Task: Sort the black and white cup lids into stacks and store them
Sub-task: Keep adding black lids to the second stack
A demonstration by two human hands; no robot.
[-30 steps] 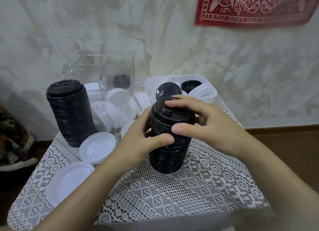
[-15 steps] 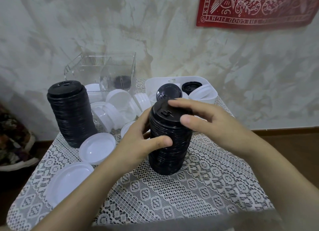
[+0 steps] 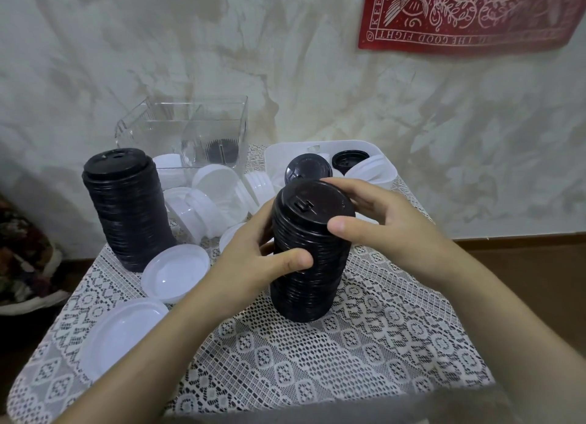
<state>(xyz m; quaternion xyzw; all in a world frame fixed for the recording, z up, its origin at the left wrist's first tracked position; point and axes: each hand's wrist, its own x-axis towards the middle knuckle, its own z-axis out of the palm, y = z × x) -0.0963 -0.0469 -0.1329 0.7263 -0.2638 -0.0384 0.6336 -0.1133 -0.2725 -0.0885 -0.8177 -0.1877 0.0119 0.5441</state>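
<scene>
Red banner: we see it cut off by the top and right edges.
Left hand: we lose its fingertips behind the near black stack.
Clear box: we cannot tell what the dark ribbed thing inside is.
White tray: the stack and the right hand hide its near side from us.
Bottom edge: a blurred grey band we cannot identify.

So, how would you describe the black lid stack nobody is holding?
On the lace table, look far left, beside the clear box. The tall black stack stands there untouched; the other black stack sits centre, held by the left hand and right hand.
</scene>
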